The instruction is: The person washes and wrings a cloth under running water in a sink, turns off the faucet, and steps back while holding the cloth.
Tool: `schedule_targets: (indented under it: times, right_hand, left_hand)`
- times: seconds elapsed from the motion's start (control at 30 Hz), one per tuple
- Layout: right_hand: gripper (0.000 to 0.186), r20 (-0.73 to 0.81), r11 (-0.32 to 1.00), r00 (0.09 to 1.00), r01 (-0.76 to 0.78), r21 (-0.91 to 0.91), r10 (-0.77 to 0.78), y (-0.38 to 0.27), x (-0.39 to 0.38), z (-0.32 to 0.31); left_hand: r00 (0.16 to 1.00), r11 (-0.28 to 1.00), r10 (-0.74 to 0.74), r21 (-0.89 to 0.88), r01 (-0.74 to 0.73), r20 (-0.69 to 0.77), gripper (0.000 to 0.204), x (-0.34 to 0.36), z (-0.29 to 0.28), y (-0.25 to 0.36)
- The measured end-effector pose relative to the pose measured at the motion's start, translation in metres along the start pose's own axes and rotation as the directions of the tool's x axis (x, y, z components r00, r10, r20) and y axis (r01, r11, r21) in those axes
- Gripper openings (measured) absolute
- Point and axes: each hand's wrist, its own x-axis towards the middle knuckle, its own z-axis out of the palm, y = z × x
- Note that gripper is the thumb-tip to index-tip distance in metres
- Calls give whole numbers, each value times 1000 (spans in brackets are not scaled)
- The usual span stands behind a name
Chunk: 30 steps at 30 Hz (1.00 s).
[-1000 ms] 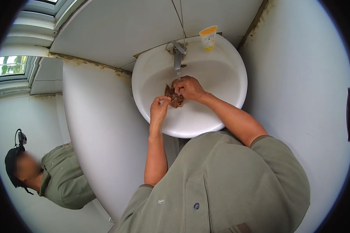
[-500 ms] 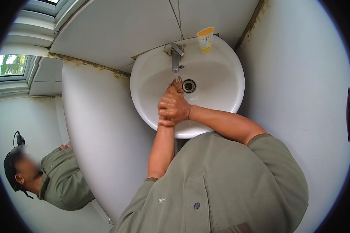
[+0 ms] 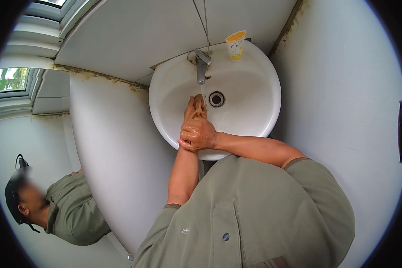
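Note:
Over the white washbasin (image 3: 250, 96), my left hand (image 3: 194, 106) reaches toward the tap with its fingers stretched out and nothing seen in them. A thin stream of water from the chrome tap (image 3: 202, 71) runs down onto its fingers. My right hand (image 3: 198, 133) is wrapped around the left wrist, its fingers closed over the wet skin. Part of the left palm and wrist is hidden beneath it. The round drain (image 3: 216, 99) lies just right of the left fingers.
A white and yellow squeeze tube (image 3: 236, 46) stands on the basin's back rim, right of the tap. White walls close in on both sides. A mirror (image 3: 31, 143) at the left reflects a person in a cap. Stained seams run along the wall edges.
Both hands have drawn slightly back toward me from the tap. My right hand has slid down from the left hand to its wrist, and more of the left fingers now shows.

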Motion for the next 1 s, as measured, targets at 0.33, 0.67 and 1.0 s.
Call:
schedule_targets:
  times: [0.33, 0.67, 1.0]
  right_hand:
    - [38, 244, 159, 246, -931, 329, 938, 101, -17, -21]
    - [34, 426, -191, 263, -613, 767, 866, 92, -31, 2]
    - [26, 531, -240, 404, -580, 779, 745, 92, -15, -32]
  left_hand:
    - [983, 994, 37, 106, -18, -181, 38, -16, 52, -9]
    - [962, 855, 175, 517, -43, -209, 71, -6, 41, 4]
    - [925, 858, -378, 364, 364, -34, 62, -31, 52, 5]
